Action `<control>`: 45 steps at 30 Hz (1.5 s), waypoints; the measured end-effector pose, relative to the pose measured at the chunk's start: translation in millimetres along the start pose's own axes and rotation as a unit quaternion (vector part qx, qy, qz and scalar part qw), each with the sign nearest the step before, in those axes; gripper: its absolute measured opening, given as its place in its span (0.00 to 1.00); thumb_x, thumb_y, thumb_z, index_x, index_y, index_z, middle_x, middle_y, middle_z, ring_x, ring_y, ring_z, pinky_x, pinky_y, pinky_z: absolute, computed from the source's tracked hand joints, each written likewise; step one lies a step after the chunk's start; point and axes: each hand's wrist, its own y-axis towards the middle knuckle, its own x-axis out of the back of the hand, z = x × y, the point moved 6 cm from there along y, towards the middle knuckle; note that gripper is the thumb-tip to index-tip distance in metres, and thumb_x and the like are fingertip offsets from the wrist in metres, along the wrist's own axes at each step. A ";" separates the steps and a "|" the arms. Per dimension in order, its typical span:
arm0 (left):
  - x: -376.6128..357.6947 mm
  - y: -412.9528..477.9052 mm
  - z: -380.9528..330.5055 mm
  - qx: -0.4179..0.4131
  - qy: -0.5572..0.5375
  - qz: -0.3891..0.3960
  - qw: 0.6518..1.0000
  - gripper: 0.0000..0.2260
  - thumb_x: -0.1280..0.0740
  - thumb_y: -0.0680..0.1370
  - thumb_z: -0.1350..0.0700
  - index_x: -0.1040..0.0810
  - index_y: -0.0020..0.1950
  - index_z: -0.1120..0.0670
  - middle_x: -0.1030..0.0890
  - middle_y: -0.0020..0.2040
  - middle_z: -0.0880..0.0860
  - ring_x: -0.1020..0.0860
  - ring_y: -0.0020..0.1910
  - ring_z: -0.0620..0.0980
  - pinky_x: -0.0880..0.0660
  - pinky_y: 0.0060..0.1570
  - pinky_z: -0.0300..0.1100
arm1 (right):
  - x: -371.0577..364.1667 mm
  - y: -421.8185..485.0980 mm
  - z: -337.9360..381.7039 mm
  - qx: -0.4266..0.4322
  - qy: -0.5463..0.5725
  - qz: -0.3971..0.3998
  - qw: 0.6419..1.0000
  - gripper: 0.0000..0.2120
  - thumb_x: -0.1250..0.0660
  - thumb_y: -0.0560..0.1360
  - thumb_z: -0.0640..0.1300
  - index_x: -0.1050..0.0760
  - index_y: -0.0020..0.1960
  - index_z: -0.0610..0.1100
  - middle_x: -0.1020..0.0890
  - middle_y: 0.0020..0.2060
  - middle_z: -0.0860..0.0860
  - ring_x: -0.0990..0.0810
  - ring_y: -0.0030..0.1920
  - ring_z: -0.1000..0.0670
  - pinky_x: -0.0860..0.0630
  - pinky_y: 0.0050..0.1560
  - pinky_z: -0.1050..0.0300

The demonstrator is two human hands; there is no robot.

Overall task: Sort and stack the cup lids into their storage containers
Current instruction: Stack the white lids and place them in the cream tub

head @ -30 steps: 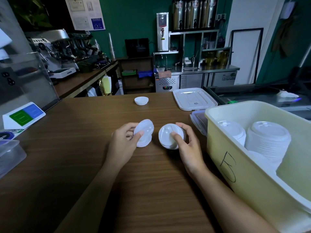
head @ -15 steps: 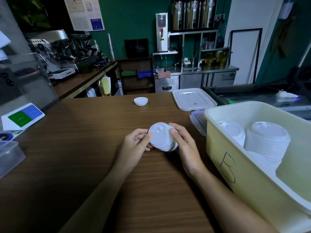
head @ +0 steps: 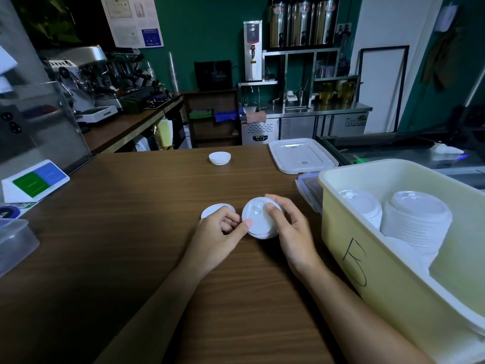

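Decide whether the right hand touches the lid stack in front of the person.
Touching. The head view shows the right hand gripping the lid stack: thumb on top, fingers curled round its far rim.

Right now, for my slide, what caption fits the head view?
Right hand grips a lid stack, left hand holds another lid, beside a yellow bin of stacked lids.
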 end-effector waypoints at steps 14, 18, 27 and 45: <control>31.9 13.1 14.1 -0.104 0.264 0.022 0.959 0.09 0.25 0.76 0.59 0.13 0.53 0.47 0.15 0.48 0.40 0.18 0.49 0.42 0.20 0.50 0.50 | 6.8 1.5 0.4 0.011 -0.037 -0.035 0.999 0.08 0.31 0.83 0.42 0.18 0.61 0.48 0.16 0.59 0.56 0.19 0.60 0.61 0.28 0.57 0.71; 31.6 13.3 8.6 -0.063 0.197 0.010 0.978 0.10 0.21 0.72 0.63 0.13 0.46 0.49 0.16 0.40 0.42 0.20 0.42 0.39 0.25 0.45 0.32 | 7.8 2.1 -1.5 0.005 -0.035 -0.039 0.999 0.08 0.31 0.83 0.42 0.18 0.60 0.48 0.16 0.59 0.58 0.20 0.59 0.63 0.28 0.56 0.72; 41.7 10.4 -4.5 0.017 -0.047 -0.042 0.998 0.10 0.20 0.72 0.59 0.14 0.49 0.48 0.13 0.43 0.47 0.14 0.42 0.46 0.19 0.49 0.41 | 7.4 1.9 -2.4 0.005 -0.021 -0.046 0.999 0.08 0.32 0.83 0.43 0.19 0.60 0.47 0.16 0.57 0.59 0.20 0.57 0.64 0.28 0.56 0.72; 27.2 7.3 -12.5 0.014 -0.223 0.028 0.974 0.20 0.26 0.77 0.60 0.21 0.69 0.52 0.15 0.52 0.50 0.15 0.51 0.48 0.19 0.49 0.39 | -0.8 -0.1 -1.0 -0.002 -0.004 0.010 1.000 0.09 0.32 0.83 0.44 0.18 0.61 0.46 0.15 0.58 0.54 0.19 0.59 0.58 0.27 0.58 0.69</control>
